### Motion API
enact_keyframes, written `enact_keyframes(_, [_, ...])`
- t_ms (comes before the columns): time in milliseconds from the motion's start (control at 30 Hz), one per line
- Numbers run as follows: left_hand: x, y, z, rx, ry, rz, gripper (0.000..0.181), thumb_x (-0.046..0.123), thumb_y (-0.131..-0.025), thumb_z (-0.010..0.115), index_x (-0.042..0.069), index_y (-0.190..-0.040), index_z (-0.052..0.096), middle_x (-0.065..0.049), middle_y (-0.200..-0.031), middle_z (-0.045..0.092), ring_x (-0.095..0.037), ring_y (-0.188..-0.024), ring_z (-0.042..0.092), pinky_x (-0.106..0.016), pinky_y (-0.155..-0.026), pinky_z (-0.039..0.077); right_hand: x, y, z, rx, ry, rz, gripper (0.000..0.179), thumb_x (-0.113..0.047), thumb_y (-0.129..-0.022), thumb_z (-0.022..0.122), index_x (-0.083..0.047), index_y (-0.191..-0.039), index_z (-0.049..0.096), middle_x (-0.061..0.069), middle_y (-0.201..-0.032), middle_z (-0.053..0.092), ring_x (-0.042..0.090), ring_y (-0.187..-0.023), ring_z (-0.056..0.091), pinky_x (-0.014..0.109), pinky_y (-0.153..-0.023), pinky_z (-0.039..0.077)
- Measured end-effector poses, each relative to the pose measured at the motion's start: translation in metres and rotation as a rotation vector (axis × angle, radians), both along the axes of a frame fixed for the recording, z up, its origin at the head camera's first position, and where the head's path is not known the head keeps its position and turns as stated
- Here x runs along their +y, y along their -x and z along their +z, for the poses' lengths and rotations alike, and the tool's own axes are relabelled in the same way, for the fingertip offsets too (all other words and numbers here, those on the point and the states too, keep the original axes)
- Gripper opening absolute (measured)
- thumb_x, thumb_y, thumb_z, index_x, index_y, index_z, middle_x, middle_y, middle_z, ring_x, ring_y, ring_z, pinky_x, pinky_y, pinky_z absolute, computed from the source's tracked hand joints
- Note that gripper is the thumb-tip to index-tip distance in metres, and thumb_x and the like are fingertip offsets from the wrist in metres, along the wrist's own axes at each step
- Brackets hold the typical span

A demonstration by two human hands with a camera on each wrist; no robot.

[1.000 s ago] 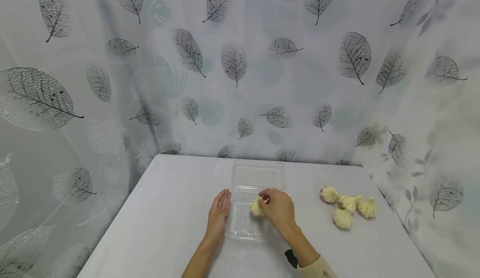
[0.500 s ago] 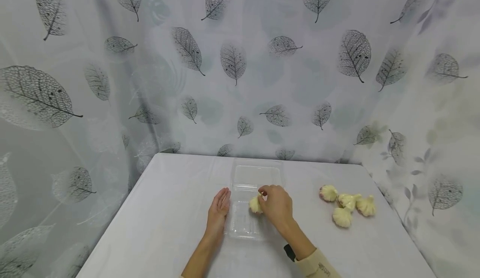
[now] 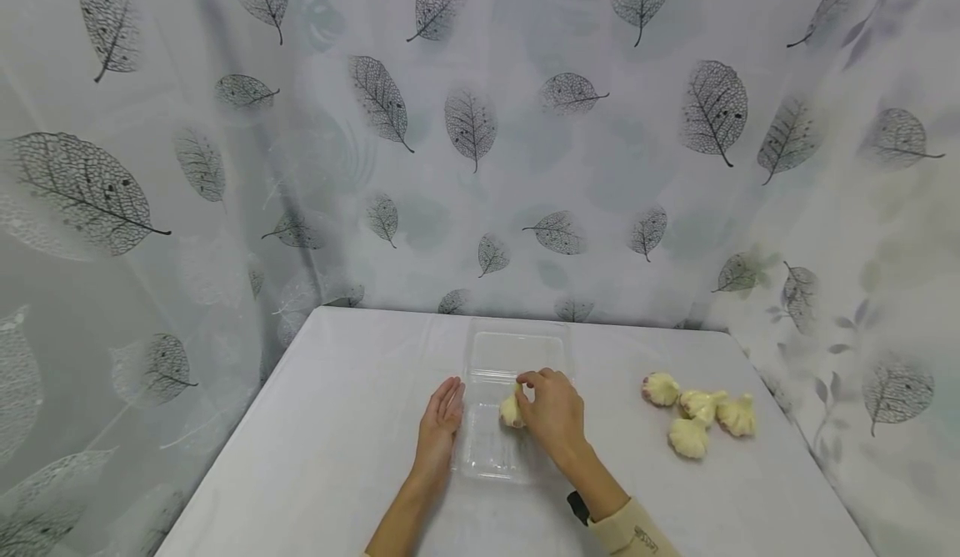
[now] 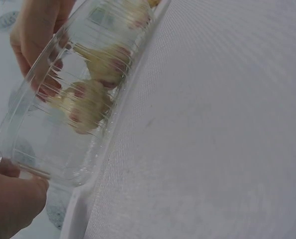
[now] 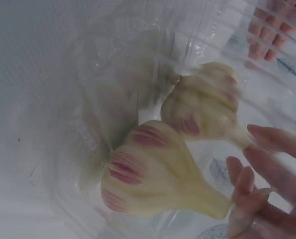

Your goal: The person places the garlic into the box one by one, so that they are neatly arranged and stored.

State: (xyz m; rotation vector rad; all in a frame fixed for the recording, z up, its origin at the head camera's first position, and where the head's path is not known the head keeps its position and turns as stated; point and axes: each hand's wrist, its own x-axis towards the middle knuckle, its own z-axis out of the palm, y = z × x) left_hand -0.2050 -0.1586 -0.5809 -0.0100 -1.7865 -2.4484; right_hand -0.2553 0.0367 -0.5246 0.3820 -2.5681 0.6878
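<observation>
A clear plastic clamshell container (image 3: 480,449) lies opened on the table. In the head view, my right hand (image 3: 553,413) is over it, thumb and fingertips pinching the stem of a garlic bulb (image 3: 512,412) inside. My left hand (image 3: 438,424) rests along the container's left edge with straight fingers. Through the clear wall, the left wrist view shows this bulb (image 4: 85,107) and a second garlic bulb (image 4: 110,65) beside it. Purple streaks mark the nearer bulb (image 5: 148,172) in the right wrist view. Behind my right hand, the second bulb is hidden from the head view.
Several more garlic bulbs (image 3: 697,407) lie grouped on the white-covered table (image 3: 352,390), right of the container. The raised-rim lid half (image 3: 519,348) points toward the back edge. A leaf-patterned curtain (image 3: 480,165) hangs behind and on both sides.
The bulb under my right hand has tipped a little more upright, and that hand has shifted slightly away from me. My left hand stays at the container's edge.
</observation>
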Motion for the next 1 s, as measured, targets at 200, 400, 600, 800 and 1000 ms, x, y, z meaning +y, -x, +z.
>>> enact_keyframes(200, [0.001, 0.000, 0.000, 0.010, -0.002, -0.006, 0.055, 0.001, -0.111, 0.039, 0.005, -0.163, 0.024, -0.013, -0.172, 0.023, -0.027, -0.159, 0.021, -0.031, -0.125, 0.024, -0.002, 0.000, -0.002, 0.008, 0.005, 0.007, 0.013, -0.018, -0.085, 0.085, -0.017, -0.097, 0.083, 0.002, -0.091, 0.075, 0.022, -0.081, 0.068, 0.038, -0.053, 0.058])
enact_keyframes(400, [0.001, 0.001, -0.002, 0.018, -0.013, -0.005, 0.054, -0.002, -0.111, 0.037, 0.004, -0.163, 0.024, -0.015, -0.172, 0.022, -0.027, -0.159, 0.021, -0.027, -0.124, 0.026, -0.002, -0.002, -0.001, -0.013, 0.002, 0.010, 0.019, -0.018, -0.083, 0.087, -0.018, -0.101, 0.083, 0.002, -0.095, 0.075, 0.024, -0.084, 0.069, 0.041, -0.054, 0.059])
enact_keyframes(600, [0.001, 0.001, -0.003, 0.026, -0.009, -0.002, 0.055, -0.003, -0.110, 0.037, 0.003, -0.163, 0.024, -0.016, -0.172, 0.022, -0.027, -0.159, 0.021, -0.026, -0.123, 0.027, 0.000, -0.004, -0.001, -0.007, 0.005, 0.008, 0.022, -0.018, -0.080, 0.089, -0.018, -0.102, 0.083, 0.001, -0.096, 0.076, 0.024, -0.085, 0.070, 0.040, -0.055, 0.059])
enact_keyframes(800, [0.000, 0.000, -0.003, 0.035, 0.002, 0.000, 0.055, -0.002, -0.110, 0.038, 0.004, -0.163, 0.024, -0.015, -0.171, 0.023, -0.028, -0.159, 0.022, -0.027, -0.124, 0.027, 0.004, -0.007, 0.001, -0.002, 0.025, 0.014, 0.021, -0.018, -0.081, 0.089, -0.018, -0.101, 0.083, 0.001, -0.096, 0.076, 0.022, -0.083, 0.069, 0.035, -0.053, 0.057])
enact_keyframes(1000, [-0.001, 0.000, -0.003, 0.035, 0.001, 0.003, 0.056, -0.003, -0.109, 0.039, 0.004, -0.163, 0.024, -0.015, -0.171, 0.023, -0.028, -0.159, 0.021, -0.028, -0.125, 0.025, 0.016, -0.009, 0.004, 0.007, 0.058, 0.001, 0.019, -0.018, -0.082, 0.088, -0.017, -0.101, 0.083, 0.000, -0.095, 0.076, 0.018, -0.079, 0.067, 0.032, -0.055, 0.055])
